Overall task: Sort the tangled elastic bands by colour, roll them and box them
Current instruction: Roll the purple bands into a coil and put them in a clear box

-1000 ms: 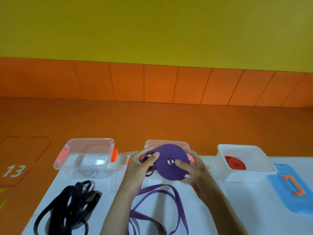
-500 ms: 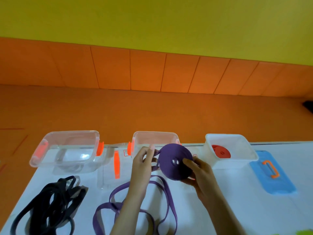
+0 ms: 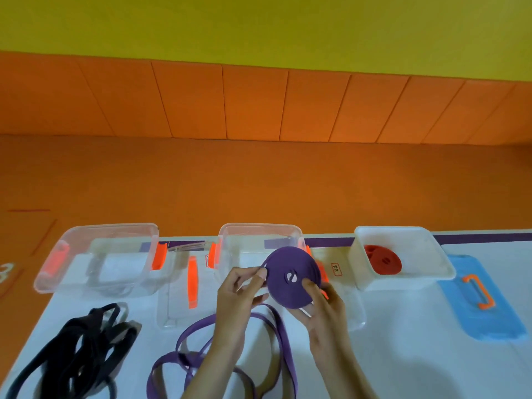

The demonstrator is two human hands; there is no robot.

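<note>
Purple roll (image 3: pixel 290 276) is held in front of the middle clear box (image 3: pixel 259 226), gripped by the right hand (image 3: pixel 325 306), thumb on its face; its strip is pinched by the left hand (image 3: pixel 239 292). Risk: if tension is eased, coils may be sprung loose; the loose tail (image 3: pixel 198 326) below could be twisted.

Three boxes (image 3: pixel 95 229) (image 3: pixel 259 226) (image 3: pixel 444 273), three lids (image 3: pixel 172 312) (image 3: pixel 355 313) (image 3: pixel 489 326), two rolled bands (image 3: pixel 290 264) (image 3: pixel 383 263), two loose tangles (image 3: pixel 80 355) (image 3: pixel 283 341), two hands (image 3: pixel 239 295) (image 3: pixel 325 306).

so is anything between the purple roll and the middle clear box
Nothing visible: the middle clear box stands open just behind the purple roll. The loose purple tail trails onto the table.
</note>
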